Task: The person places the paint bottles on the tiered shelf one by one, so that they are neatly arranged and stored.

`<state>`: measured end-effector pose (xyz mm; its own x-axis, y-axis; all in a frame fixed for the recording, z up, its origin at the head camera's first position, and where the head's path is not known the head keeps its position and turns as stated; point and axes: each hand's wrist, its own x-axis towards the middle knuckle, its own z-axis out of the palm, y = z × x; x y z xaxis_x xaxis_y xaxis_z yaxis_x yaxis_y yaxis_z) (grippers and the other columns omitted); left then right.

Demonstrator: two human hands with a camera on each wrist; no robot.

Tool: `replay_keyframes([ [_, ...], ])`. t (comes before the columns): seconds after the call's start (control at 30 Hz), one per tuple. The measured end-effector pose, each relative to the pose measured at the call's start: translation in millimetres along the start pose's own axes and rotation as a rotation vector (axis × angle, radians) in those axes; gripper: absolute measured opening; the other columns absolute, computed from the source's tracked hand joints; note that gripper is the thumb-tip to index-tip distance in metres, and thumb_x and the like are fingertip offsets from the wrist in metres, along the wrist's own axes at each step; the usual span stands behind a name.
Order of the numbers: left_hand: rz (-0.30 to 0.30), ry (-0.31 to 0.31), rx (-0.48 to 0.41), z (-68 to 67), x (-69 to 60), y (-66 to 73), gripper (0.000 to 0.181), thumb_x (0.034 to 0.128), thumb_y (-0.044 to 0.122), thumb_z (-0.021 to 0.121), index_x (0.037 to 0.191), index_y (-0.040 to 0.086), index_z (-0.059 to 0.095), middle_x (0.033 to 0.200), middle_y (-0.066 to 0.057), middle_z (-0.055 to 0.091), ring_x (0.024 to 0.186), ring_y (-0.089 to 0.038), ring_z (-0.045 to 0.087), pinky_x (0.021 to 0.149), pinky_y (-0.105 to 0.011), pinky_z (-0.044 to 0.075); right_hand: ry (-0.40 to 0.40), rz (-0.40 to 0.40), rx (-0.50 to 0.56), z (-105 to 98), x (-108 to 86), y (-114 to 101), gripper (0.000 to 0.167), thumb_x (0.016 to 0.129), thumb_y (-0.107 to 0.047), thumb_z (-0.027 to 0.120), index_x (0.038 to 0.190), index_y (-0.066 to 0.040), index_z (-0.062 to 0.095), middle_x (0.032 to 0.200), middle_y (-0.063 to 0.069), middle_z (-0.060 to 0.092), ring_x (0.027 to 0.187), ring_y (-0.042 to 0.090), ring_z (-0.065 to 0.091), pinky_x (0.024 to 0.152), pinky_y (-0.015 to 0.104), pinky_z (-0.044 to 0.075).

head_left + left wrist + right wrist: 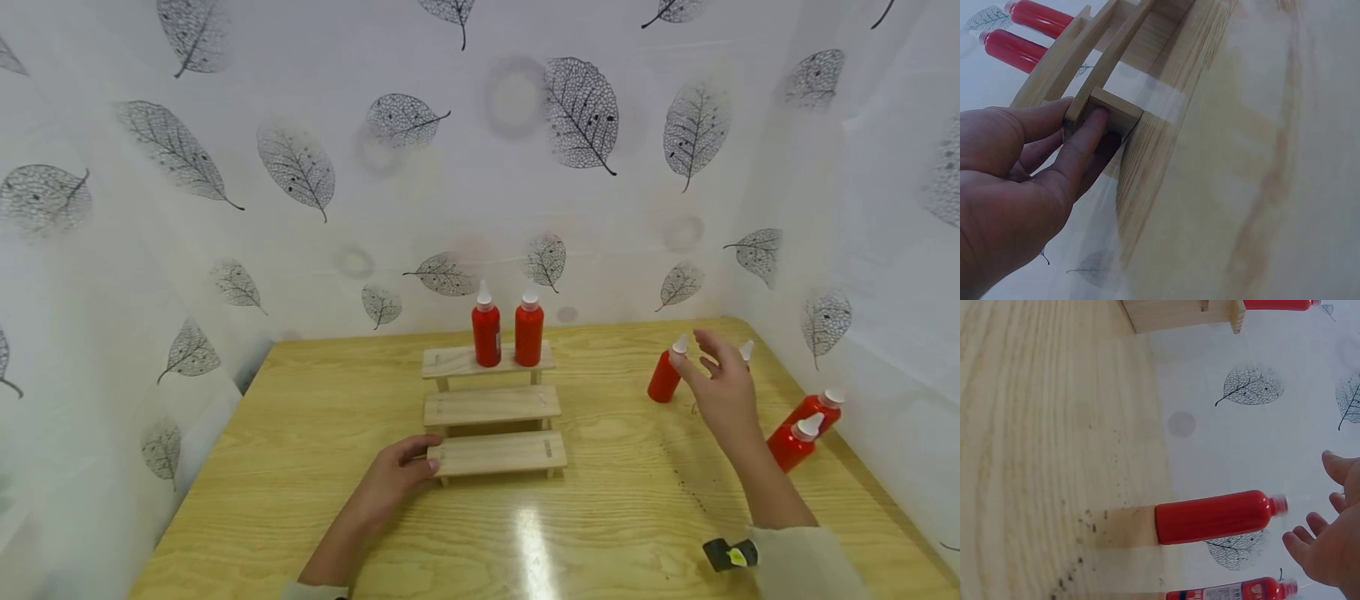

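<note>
A three-step wooden rack (491,406) stands on the table. Two red bottles with white nozzle caps, a left one (487,337) and a right one (528,337), are upright on its top step. My left hand (393,479) pinches the left end of the lowest step; in the left wrist view its thumb and fingers (1088,147) lie against that end. At the right, my right hand (723,400) hovers by a red bottle (663,379), fingers parted and bent. The right wrist view shows a gap between this hand (1335,544) and the bottle (1213,517).
Another red bottle (1232,591) stands mostly hidden behind the right hand in the head view. Two more red bottles, one farther (813,408) and one nearer (791,446), stand near the table's right edge. Leaf-patterned sheets (465,192) enclose the wooden table (315,408).
</note>
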<state>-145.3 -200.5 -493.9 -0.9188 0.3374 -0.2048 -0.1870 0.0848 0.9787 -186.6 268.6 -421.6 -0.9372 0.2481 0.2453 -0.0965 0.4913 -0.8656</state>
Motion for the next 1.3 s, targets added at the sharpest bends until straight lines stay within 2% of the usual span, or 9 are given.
replay_keyframes([
  [0.17,0.002,-0.003,-0.001,-0.2,-0.1,-0.7,0.052,0.0988,0.017,0.065,0.144,-0.002,0.049,0.147,-0.026,0.047,0.127,-0.031,0.057,0.1,-0.034,0.056,-0.039,0.111,0.041,3,1.4,21,0.073,0.099,-0.04,0.063,0.156,-0.006,0.032,0.155,0.022,0.04,0.139,0.042,0.041,0.104,0.012,0.045],
  [0.23,0.004,-0.006,-0.007,-0.2,-0.1,-0.7,0.052,0.0989,0.016,0.065,0.144,-0.002,0.048,0.148,-0.027,0.046,0.127,-0.031,0.056,0.1,-0.034,0.056,-0.051,0.15,0.054,5,2.4,27,0.075,0.099,-0.041,0.063,0.157,-0.006,0.03,0.155,0.022,0.039,0.139,0.042,0.042,0.101,0.012,0.047],
  [0.33,0.004,-0.005,-0.01,-0.2,-0.1,-1.1,0.051,0.0989,0.014,0.065,0.144,-0.003,0.048,0.148,-0.028,0.046,0.127,-0.031,0.056,0.101,-0.034,0.056,-0.069,0.184,0.059,8,3.7,35,0.075,0.099,-0.041,0.063,0.157,-0.006,0.029,0.157,0.021,0.038,0.14,0.042,0.042,0.109,0.026,0.048],
  [0.47,0.004,-0.002,-0.005,0.2,-0.2,-1.1,0.051,0.0991,0.014,0.064,0.144,-0.003,0.048,0.148,-0.028,0.046,0.127,-0.031,0.057,0.1,-0.034,0.056,-0.086,0.189,0.069,13,5.2,41,0.075,0.1,-0.037,0.063,0.158,-0.007,0.027,0.159,0.021,0.037,0.142,0.042,0.04,0.113,0.052,0.042],
  [0.57,0.008,-0.001,-0.005,0.7,-0.1,-0.9,0.05,0.0992,0.014,0.064,0.144,-0.004,0.048,0.147,-0.029,0.046,0.127,-0.032,0.057,0.1,-0.035,0.056,-0.087,0.184,0.098,16,6.8,43,0.074,0.101,-0.034,0.062,0.159,-0.008,0.025,0.16,0.021,0.035,0.143,0.043,0.038,0.114,0.058,0.039],
  [0.73,0.006,-0.001,-0.016,0.6,0.2,-1.3,0.051,0.0991,0.014,0.064,0.143,-0.005,0.048,0.147,-0.03,0.046,0.126,-0.031,0.057,0.1,-0.035,0.056,-0.07,0.166,0.124,20,10.1,46,0.07,0.101,-0.025,0.063,0.158,-0.006,0.025,0.159,0.021,0.036,0.144,0.043,0.038,0.116,0.058,0.036],
  [0.87,0.005,-0.004,-0.021,0.0,0.0,-1.6,0.05,0.0994,0.013,0.064,0.144,-0.005,0.048,0.147,-0.029,0.046,0.126,-0.031,0.057,0.1,-0.034,0.056,-0.05,0.155,0.095,24,13.8,48,0.068,0.101,-0.021,0.062,0.157,-0.006,0.026,0.157,0.021,0.04,0.14,0.039,0.042,0.116,0.055,0.039],
  [1.2,0.007,-0.002,-0.03,1.0,1.2,-1.2,0.05,0.0989,0.013,0.064,0.143,-0.005,0.048,0.145,-0.029,0.047,0.124,-0.03,0.058,0.099,-0.035,0.056,-0.014,0.134,0.077,28,14.7,45,0.066,0.101,-0.022,0.063,0.155,-0.006,0.029,0.154,0.02,0.044,0.137,0.039,0.046,0.113,0.052,0.043],
  [1.3,0.008,-0.004,-0.026,0.6,1.0,-0.9,0.051,0.0991,0.013,0.064,0.143,-0.005,0.048,0.145,-0.029,0.047,0.124,-0.03,0.058,0.1,-0.035,0.056,-0.018,0.116,0.079,29,12.7,40,0.067,0.1,-0.024,0.065,0.155,-0.007,0.031,0.153,0.02,0.046,0.136,0.038,0.047,0.113,0.044,0.046],
])
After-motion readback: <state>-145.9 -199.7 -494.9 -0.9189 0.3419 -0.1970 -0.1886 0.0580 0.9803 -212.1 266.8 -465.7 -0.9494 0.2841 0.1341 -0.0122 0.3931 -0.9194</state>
